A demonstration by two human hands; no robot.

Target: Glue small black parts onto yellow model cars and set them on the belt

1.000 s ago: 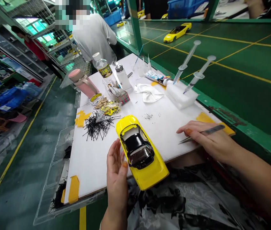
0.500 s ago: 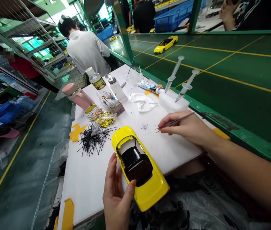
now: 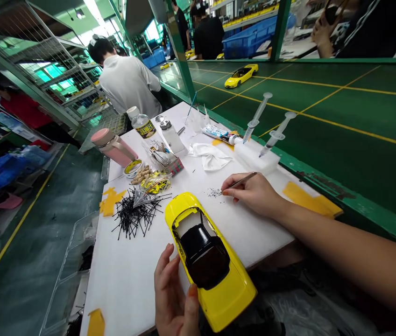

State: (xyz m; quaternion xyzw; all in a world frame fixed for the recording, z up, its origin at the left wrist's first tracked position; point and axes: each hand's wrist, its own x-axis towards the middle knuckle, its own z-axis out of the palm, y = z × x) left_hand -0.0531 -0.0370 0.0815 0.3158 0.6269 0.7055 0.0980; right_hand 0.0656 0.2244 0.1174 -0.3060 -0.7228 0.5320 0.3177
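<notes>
My left hand (image 3: 175,291) holds a yellow model car body (image 3: 231,294) by its left side, thumb near the rear of the black roof and fingers along the edge. The body lies at a slant over the table's near edge, its front pointing away from me. Pinched in my right hand (image 3: 245,192) are slim metal tweezers (image 3: 246,178). Their tips reach the right edge of a scatter of tiny black parts (image 3: 213,192) on the white table; whether they grip one is too small to tell.
To the left lie black thin sticks (image 3: 133,212) and a bag of yellow pieces (image 3: 156,183). Farther back stand a pink flask (image 3: 116,148), a bottle (image 3: 142,125) and a white cloth (image 3: 210,156). Two syringes (image 3: 256,119) stick in a white block (image 3: 254,158). A green ledge (image 3: 341,186) borders the right.
My right hand has moved left with the tweezers, bringing their tips to the black parts. My left hand still holds the car body, which appears slightly lower as the view shifted.
</notes>
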